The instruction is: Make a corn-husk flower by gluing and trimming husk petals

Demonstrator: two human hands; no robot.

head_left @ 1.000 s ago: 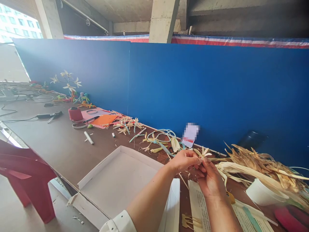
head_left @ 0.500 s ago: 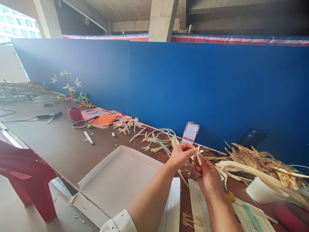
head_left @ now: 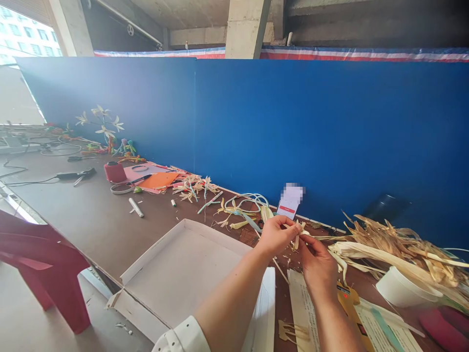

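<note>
Held up over the table is a small pale corn-husk flower [head_left: 298,235] with narrow petals. My left hand [head_left: 279,235] pinches it between thumb and fingers from the left. On the other side my right hand [head_left: 319,261] has its fingertips closed at the petals' right edge; exactly what they grip there is partly hidden. Just behind the hands a phone [head_left: 287,204] leans against the blue panel. More pale husk flowers [head_left: 229,210] lie on the table left of my hands, among light-blue cord [head_left: 252,198].
A shallow white box [head_left: 176,274] lies left of my forearms. Dried corn husks [head_left: 406,249] and a white bowl [head_left: 406,288] are at right, a yellow tool [head_left: 348,296] nearer. A blue panel [head_left: 322,122] backs the table. A red chair [head_left: 47,274] stands at left.
My right hand has shifted its fingers up along the flower's right side, and its wrist has turned slightly. The flower is turned a little; my left hand keeps its pinch.
</note>
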